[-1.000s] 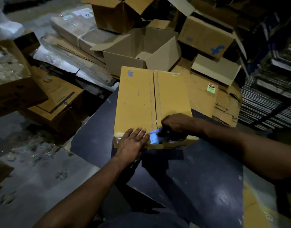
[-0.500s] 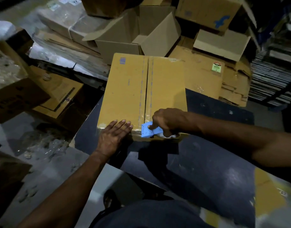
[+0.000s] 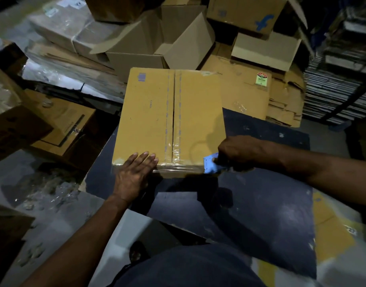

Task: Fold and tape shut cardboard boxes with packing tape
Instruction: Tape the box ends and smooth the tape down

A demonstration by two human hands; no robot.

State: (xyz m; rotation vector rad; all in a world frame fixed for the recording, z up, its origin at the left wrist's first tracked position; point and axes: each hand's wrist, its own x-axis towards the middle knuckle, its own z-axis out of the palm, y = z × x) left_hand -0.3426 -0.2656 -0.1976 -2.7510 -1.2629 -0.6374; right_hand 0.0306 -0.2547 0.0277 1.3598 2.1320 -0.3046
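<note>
Head view shows a closed cardboard box lying flat on a dark blue board, its two top flaps meeting at a centre seam that runs away from the person. Clear packing tape lies along that seam, and a second glossy strip crosses the near edge of the box from the left corner toward the right.

Left hand: fingers straight and together, palm pressed flat on the near left part of the box over the taped edge. It holds nothing; it steadies the box and bears down on the tape.

Right hand: fingers curled round a tape dispenser, of which only the light blue blade guard is plain. The dispenser sits at the near right corner of the box, touching or just beside the edge; the dim light does not settle which.

Step in hand, as judged: the cross strip along the near edge is being finished at the right corner. Whether the tape is already cut cannot be told.

Next move, as judged: sever the tape against the blade at the corner, then rub the loose end down onto the side wall. The left hand should keep pressure so the box does not slide on the board.

Surroundings: open and flattened cartons stacked beyond the box.
</note>
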